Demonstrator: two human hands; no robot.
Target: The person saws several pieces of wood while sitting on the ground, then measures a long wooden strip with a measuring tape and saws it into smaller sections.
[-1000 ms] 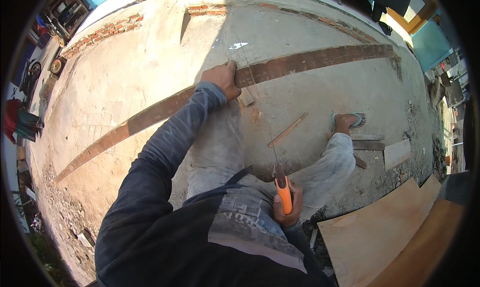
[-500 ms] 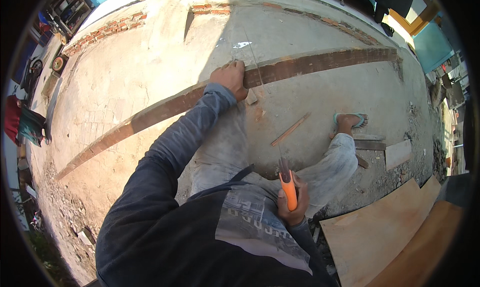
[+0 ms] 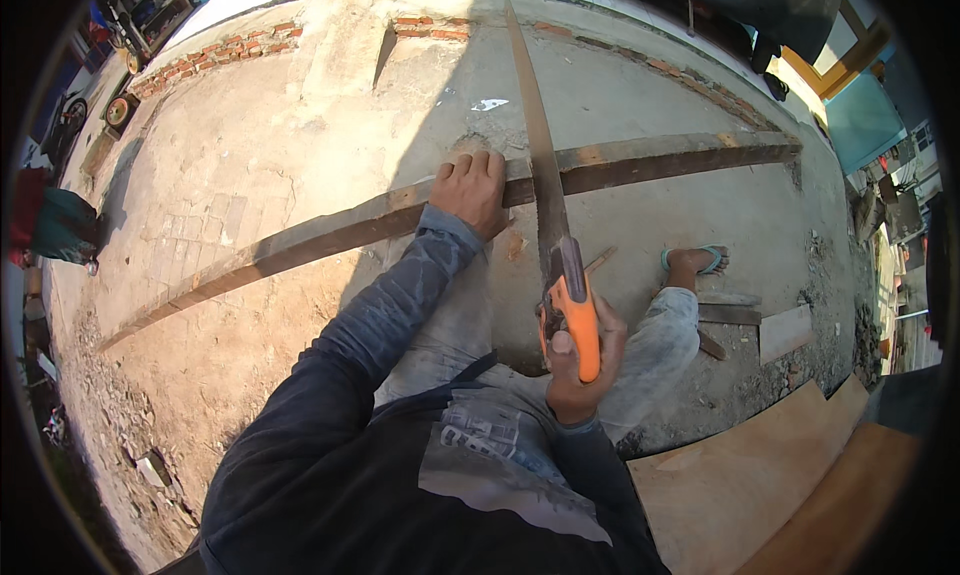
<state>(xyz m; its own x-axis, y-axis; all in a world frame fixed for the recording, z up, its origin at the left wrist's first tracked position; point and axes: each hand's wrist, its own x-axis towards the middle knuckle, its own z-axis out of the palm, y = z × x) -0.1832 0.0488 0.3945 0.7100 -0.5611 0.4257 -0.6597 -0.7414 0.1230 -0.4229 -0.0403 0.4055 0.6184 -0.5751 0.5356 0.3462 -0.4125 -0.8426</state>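
Observation:
My left hand (image 3: 470, 193) is closed over a long wooden beam (image 3: 335, 228), its fingers curled over the far edge. In my right hand (image 3: 592, 367) is the orange and black handle of a handsaw (image 3: 543, 165). The saw's long blade points away from me and crosses over the beam just right of my left hand, its broad side partly turned up. Whether the blade touches the wood, I cannot tell. Under the beam and my left hand, my left leg (image 3: 450, 305) is partly hidden.
A thin wood strip (image 3: 600, 260) lies on the concrete floor (image 3: 250, 185). By my sandalled right foot (image 3: 697, 262) are some wood offcuts (image 3: 728, 315). Plywood sheets (image 3: 740, 475) lie at the lower right. At the far left stands a person (image 3: 62, 225). Low brickwork (image 3: 215, 55) runs along the back.
My right hand has moved up and forward with the saw. The blade, seen edge-on before, now shows its broad side. My left hand stays on the beam.

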